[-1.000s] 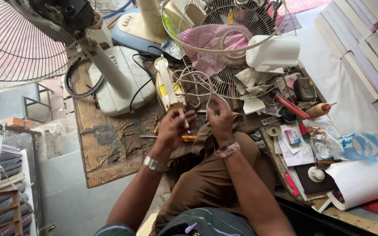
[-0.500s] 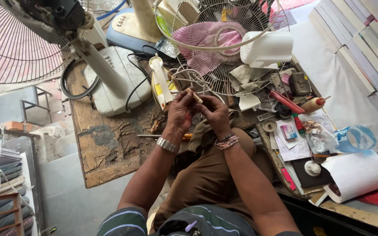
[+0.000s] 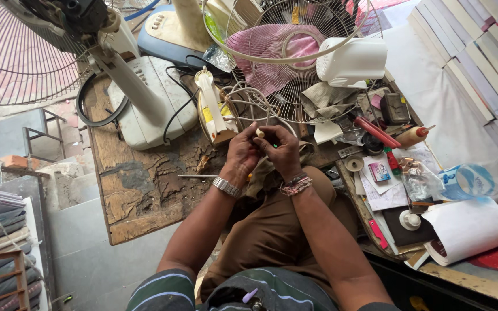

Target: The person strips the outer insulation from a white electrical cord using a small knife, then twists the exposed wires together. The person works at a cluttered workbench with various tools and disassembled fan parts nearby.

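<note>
The hands (image 3: 263, 151) mostly hide a small pale piece (image 3: 260, 133), perhaps a plug.

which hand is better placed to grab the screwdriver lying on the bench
Left, probably. The screwdriver lies on the worn wooden bench just beside the left hand's wrist. The right hand is farther off and would have to cross over. Both hands pinch a small white piece.

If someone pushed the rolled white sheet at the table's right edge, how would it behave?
The rolled white sheet looks like thin paper, so probably light and easily dented. Being curled into a tube, it may roll or uncurl when nudged. It lies near the cluttered table's edge, partly over flat items, so a push might slide it off.
</note>
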